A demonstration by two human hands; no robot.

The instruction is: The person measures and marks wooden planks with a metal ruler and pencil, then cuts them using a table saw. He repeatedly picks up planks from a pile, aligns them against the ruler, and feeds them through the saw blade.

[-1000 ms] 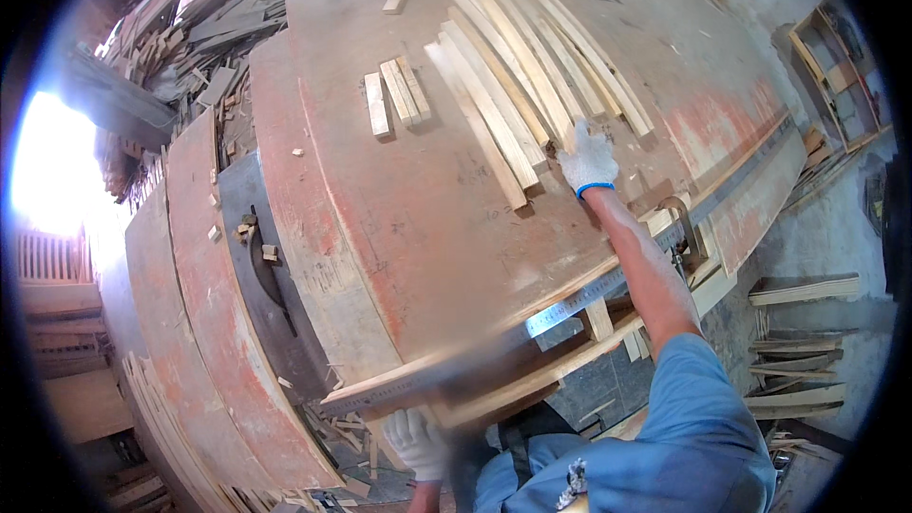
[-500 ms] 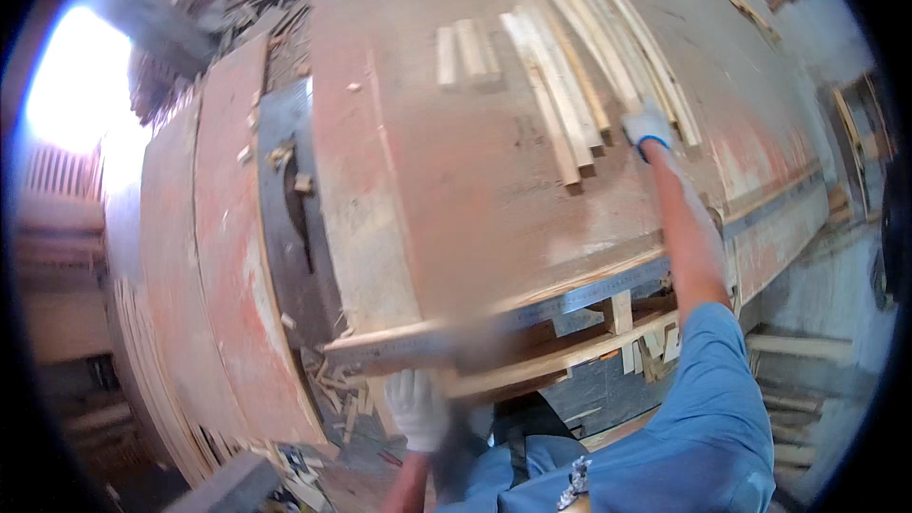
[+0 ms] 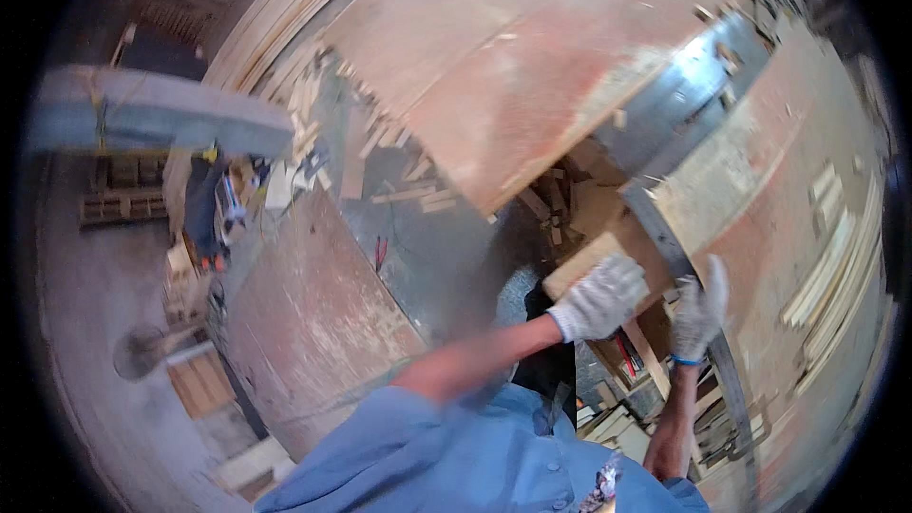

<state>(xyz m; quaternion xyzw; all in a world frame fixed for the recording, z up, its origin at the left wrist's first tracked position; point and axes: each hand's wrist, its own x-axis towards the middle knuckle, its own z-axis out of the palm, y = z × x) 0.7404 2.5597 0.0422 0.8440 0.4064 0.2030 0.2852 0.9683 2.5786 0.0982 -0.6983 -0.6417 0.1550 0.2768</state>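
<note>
My left hand point(image 3: 600, 299), in a whitish glove, has its fingers curled over the near end of a light wooden board point(image 3: 581, 263) that sticks out below the tabletop's edge. Just right of it, my right hand point(image 3: 700, 312), gloved and with a blue band at the wrist, lies against the dark metal strip point(image 3: 657, 233) along the bench's front edge. Its fingers are stretched out and apart, and I see nothing held in it.
Long pale wood strips point(image 3: 836, 275) lie on the worn reddish bench top point(image 3: 760, 228) at right. Another reddish panel point(image 3: 541, 66) spreads across the far side. Wood offcuts point(image 3: 418, 185) and red-handled pliers point(image 3: 381, 254) lie left of centre. A grey beam point(image 3: 171, 114) juts in at left.
The view has swung to the left. My right hand has left the wood strips and come back to the bench's front edge, close beside my left hand.
</note>
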